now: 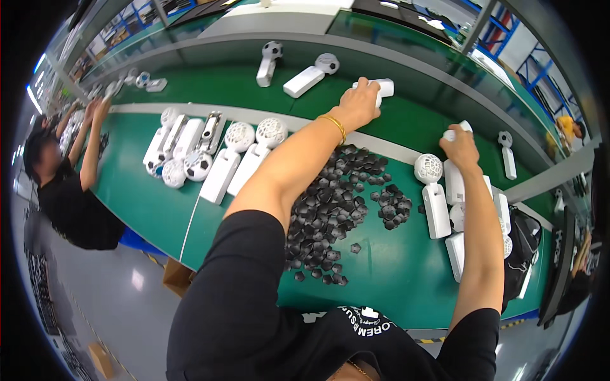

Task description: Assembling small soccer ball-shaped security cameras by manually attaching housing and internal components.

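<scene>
Over the green belt at the far side, my left hand (360, 105) is closed around a white handheld device (385, 87), its body poking out past the fingers. My right hand (460, 150) reaches to the belt's near edge on the right, fingers wrapped round another white device (466, 126), mostly hidden by the hand. Below my right wrist lie several white devices, one with a round lattice head (428, 168) and a long white body (436, 209). Between my arms spreads a large pile of small black pentagon pieces (327, 216).
More ball-headed devices (240, 136) lie in a row at left, some with black-and-white heads. Others rest on the belt (241, 95), including a football-patterned one (268, 63). A black bag (522, 244) sits at right. A co-worker (70, 178) works at far left.
</scene>
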Available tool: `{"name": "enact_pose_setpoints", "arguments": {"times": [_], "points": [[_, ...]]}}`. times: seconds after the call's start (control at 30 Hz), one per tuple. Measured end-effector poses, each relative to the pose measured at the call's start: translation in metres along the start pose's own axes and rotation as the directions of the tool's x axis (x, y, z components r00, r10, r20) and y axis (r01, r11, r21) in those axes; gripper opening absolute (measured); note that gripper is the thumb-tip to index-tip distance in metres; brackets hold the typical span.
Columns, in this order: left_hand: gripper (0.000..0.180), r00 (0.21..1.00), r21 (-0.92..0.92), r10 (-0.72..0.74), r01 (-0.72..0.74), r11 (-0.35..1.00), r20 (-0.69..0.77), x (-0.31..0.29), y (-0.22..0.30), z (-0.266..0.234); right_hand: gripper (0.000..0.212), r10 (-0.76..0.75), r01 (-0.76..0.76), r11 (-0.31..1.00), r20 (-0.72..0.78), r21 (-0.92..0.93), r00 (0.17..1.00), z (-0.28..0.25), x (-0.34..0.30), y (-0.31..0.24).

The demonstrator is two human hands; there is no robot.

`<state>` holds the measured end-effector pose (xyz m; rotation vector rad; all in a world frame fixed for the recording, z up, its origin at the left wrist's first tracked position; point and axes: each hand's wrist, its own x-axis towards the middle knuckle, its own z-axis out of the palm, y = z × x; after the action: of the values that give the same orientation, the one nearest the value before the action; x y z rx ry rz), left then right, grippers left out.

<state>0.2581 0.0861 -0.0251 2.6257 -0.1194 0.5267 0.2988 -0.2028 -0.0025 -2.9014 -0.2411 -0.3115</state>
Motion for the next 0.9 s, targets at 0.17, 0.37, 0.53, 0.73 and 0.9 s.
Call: {"name": "enact_pose_setpoints", "arguments": {"times": [0.17,0.37,0.53,0.73,0.9], "points": [[0.056,0.974,-0.183,0.035,-0.078,0.980,-0.224,-0.060,-0.003,-0.088,0.043,0.128,-0.125,0.764,0.040,0.633,0.991,-0.040,-0.003,0.019],[0.053,0.827,-0.270,-0.355,0.256,0.928,-0.437,-0.210,-0.009,-0.201,0.046,0.068,-0.077,0.629,0.044,0.773,0.997,-0.099,-0.072,-0.027],[0.056,0.565,-0.049,-0.402,0.536,0.843,-0.720,-0.344,-0.042,-0.229,0.046,-0.188,0.058,0.512,0.047,0.857,0.981,-0.118,-0.127,-0.053],[0.062,0.433,-0.037,-0.549,0.761,0.648,-0.715,-0.390,-0.056,-0.203,0.048,-0.360,0.155,0.375,-0.011,0.914,0.933,-0.128,-0.182,-0.083],[0.068,0.507,0.106,-0.598,0.810,0.576,-0.621,-0.376,-0.058,-0.203,0.049,-0.424,0.169,0.303,-0.026,0.938,0.905,-0.117,-0.218,-0.094]]}}
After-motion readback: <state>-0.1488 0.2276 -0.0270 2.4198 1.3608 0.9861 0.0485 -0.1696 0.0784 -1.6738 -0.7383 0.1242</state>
